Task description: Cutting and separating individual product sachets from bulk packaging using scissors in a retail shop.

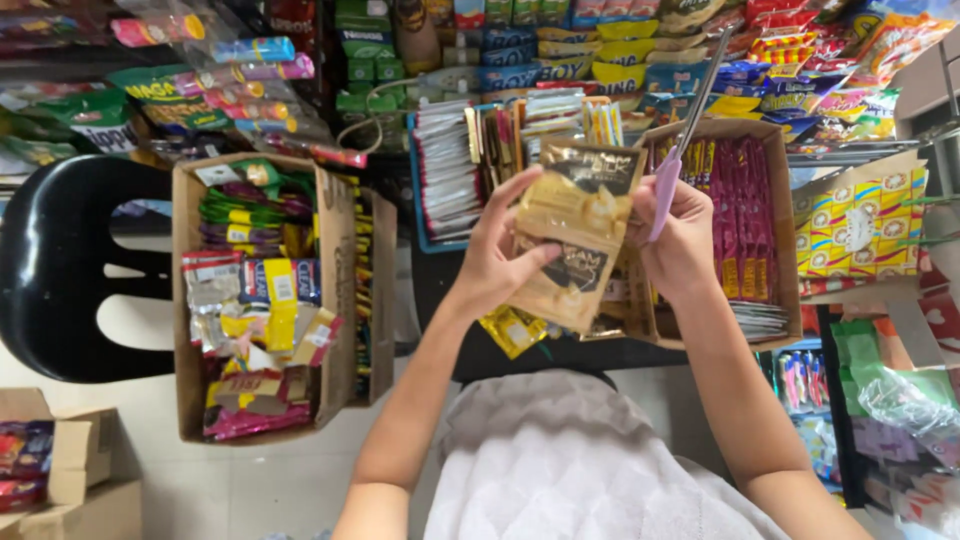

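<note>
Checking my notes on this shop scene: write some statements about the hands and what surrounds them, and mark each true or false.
1. The left hand holds a strip of gold sachets. True.
2. The right hand holds a red marker pen. False: it holds scissors with lilac handles, blades pointing up.
3. A black plastic chair stands at the left. True.
4. The cardboard box beside the chair holds only folded cloth. False: it holds many coloured sachets.
5. Red sachet strips fill a box behind the right hand. True.

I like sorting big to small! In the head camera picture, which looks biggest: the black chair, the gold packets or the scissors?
1. Black chair
2. Gold packets
3. Scissors, thin

The packets sit nearer the camera, so they look enlarged.
</note>
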